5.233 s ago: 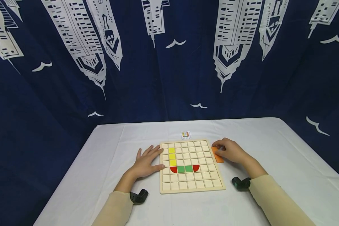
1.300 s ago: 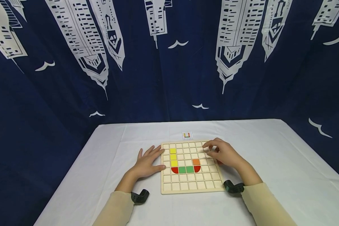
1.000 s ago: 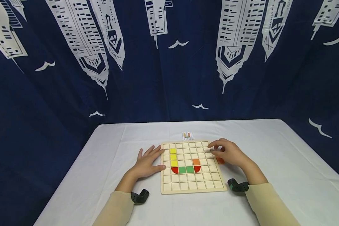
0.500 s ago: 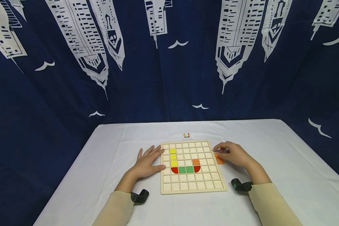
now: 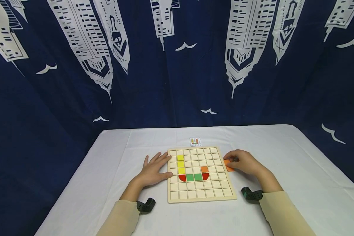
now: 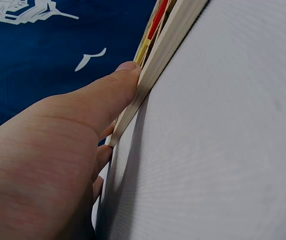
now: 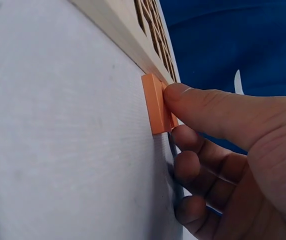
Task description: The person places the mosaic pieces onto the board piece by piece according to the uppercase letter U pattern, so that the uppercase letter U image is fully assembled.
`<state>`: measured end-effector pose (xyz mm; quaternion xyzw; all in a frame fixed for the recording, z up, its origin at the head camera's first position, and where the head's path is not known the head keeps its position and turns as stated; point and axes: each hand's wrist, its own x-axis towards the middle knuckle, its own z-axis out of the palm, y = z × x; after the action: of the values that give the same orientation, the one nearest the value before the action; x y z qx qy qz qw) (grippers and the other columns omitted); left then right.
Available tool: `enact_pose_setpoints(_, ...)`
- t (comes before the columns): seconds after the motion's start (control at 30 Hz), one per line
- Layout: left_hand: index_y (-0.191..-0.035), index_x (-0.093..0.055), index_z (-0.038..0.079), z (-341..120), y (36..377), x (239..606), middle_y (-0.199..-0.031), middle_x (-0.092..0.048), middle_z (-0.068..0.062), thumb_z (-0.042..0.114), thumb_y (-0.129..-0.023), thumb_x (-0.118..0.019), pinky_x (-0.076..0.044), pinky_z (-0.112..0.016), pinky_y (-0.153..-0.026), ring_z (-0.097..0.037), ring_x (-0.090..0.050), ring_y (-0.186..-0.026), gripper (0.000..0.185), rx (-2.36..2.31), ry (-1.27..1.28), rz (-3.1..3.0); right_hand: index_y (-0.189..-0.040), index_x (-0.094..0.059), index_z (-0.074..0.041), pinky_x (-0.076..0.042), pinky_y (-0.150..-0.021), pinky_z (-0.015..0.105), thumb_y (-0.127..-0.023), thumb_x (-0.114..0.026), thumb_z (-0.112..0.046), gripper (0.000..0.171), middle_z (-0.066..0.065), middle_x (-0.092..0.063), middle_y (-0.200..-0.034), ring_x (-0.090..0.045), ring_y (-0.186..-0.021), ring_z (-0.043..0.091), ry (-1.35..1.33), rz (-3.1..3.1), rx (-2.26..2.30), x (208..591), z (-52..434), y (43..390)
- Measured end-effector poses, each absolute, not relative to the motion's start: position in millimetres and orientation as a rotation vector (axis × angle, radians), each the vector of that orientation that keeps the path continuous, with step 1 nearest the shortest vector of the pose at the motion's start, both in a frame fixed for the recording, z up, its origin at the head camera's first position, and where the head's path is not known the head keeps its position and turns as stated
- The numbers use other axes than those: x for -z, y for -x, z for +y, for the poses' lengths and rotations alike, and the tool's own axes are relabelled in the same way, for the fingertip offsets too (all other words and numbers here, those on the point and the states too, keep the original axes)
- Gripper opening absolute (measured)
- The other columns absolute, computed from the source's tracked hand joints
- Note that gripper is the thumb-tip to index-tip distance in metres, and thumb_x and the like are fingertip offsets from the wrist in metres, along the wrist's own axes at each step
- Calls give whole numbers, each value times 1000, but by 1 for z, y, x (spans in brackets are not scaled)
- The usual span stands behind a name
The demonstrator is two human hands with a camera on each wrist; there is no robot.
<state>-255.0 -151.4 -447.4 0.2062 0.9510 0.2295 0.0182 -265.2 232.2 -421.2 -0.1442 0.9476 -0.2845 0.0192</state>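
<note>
A wooden grid board point(image 5: 200, 195) lies on the table, with yellow squares point(image 5: 180, 164), green squares point(image 5: 193, 177) and red rounded corner pieces point(image 5: 205, 176) in its cells. One orange square point(image 5: 204, 169) sits in the cell just above the right red piece. My left hand point(image 5: 151, 170) rests with spread fingers at the board's left edge, its thumb point(image 6: 118, 82) on the rim. Beyond the right edge, my right hand point(image 5: 244, 161) pinches at one of the loose orange squares point(image 7: 155, 107), thumb on it and other fingers curled behind. Its index fingertip is partly hidden.
A small card point(image 5: 195, 142) with a U-shaped coloured pattern on a grid lies behind the board. White cloth covers the table point(image 5: 129, 144), and a dark blue printed curtain point(image 5: 177, 82) hangs behind it.
An orange square has appeared on the board since the oldest frame. My right hand has drawn back from over the board to the loose orange squares at right. My left hand stays put.
</note>
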Motion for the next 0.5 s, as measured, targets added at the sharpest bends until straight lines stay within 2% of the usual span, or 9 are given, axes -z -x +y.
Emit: enact_pose_setpoints(0.5, -147, -39, 26, -152, 255, 447, -160, -26, 3, 52, -85, -64, 6, -65, -115, -28, -14, -150, 72, -715, -645, 2954, -104, -72, -8, -44, -69, 28, -82, -72, -8, 22, 4, -61, -89, -49, -78, 15, 439, 2948, 912, 420, 233, 264)
